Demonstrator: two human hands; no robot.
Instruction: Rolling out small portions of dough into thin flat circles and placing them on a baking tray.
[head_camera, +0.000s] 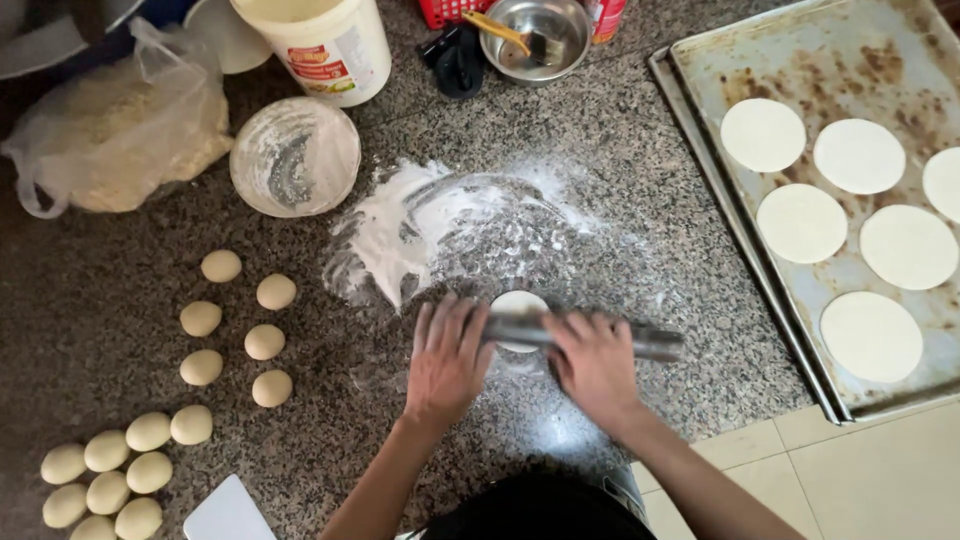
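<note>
My left hand (447, 358) and my right hand (596, 364) lie palm-down on a metal rolling pin (655, 342) that runs across a small flattened piece of dough (517, 303). The dough lies on a floured patch (420, 235) of the dark granite counter (130, 290). Only the far part of the dough shows above the pin. Several round dough balls (264, 342) sit to the left of my hands, with more at the lower left (110, 470).
A worn baking tray (760, 270) on the right holds several flat dough rounds (801, 222). A floury bowl (295, 157), a plastic bag (110, 125), a white tub (325, 45) and a steel bowl (535, 35) stand at the back. A white scraper (228, 512) lies near the front edge.
</note>
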